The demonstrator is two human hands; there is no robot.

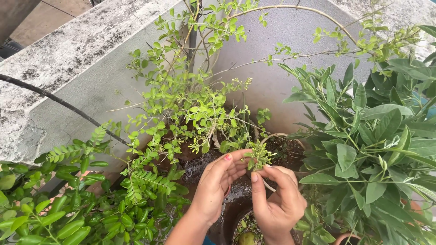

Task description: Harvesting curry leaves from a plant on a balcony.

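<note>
This is a small garden on a roof or balcony of a home. Many green plants grow in pots packed close together. A low grey wall, old and stained, stands behind them. A thin black pipe runs along the wall.

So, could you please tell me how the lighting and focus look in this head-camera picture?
Head view: soft, even daylight with no hard shadows or glare; left hand, right hand and the small sprig they pinch are sharp; the wall bows slightly at the edges.
</note>
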